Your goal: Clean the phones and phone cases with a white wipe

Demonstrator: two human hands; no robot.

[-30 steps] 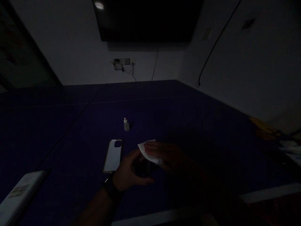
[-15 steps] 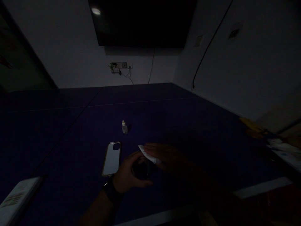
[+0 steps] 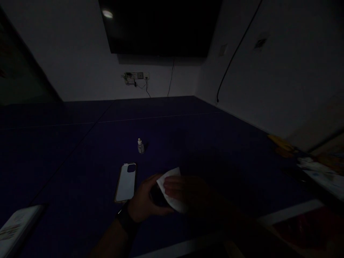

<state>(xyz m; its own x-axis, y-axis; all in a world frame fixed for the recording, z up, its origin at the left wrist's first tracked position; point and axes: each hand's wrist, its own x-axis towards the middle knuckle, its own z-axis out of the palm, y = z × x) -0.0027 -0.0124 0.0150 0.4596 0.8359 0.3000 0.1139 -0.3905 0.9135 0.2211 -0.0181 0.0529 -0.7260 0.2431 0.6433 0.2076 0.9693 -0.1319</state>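
My left hand, with a dark watch on its wrist, is closed around the edges of a dark phone, which is mostly hidden by the hands and the dim light. A white wipe lies over the phone's right part. My right hand presses it there with its fingers laid together on top. Just left of my left hand, a clear phone case with a camera cutout rests on the dark blue table. Beyond the case stands a small dropper bottle with a white cap.
At the lower left lies a white box or packet. Yellow items and pale packaging sit along the right side. A large dark screen hangs on the wall above sockets with cables.
My right hand has brought the wipe lower and flatter across the phone, so more of the wipe shows. My left hand keeps its grip. The view has shifted slightly.
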